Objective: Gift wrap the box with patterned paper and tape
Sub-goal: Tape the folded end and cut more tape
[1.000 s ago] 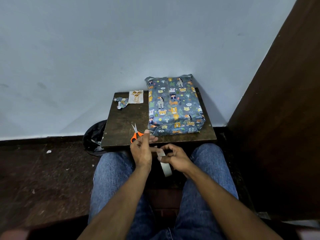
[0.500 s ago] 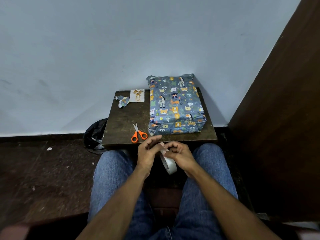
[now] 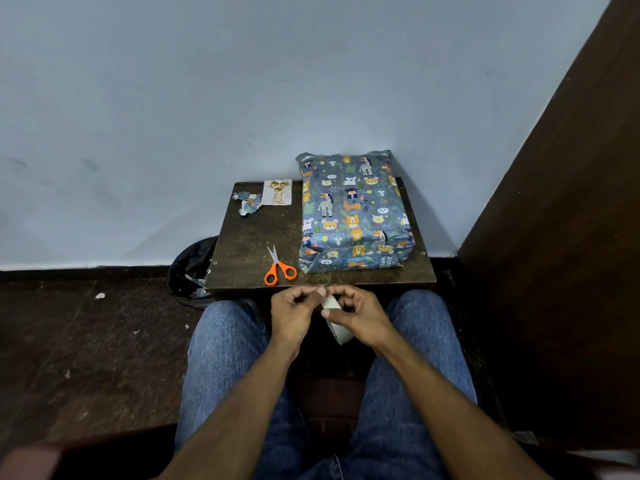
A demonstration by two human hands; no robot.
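The box (image 3: pixel 353 216), already covered in animal-patterned paper, lies on the right half of the small dark desk (image 3: pixel 249 244), its far end against the wall. Orange-handled scissors (image 3: pixel 278 266) lie just left of it, apart. Over the lap, the right hand (image 3: pixel 358 315) curls its fingers round a white tape roll (image 3: pixel 337 323); the left hand (image 3: pixel 294 311) pinches at the roll's top edge. A black bag (image 3: pixel 190 268) sits on the floor left of the desk; its contents cannot be made out.

Gold script on the small white card (image 3: pixel 277 192), too small to read.
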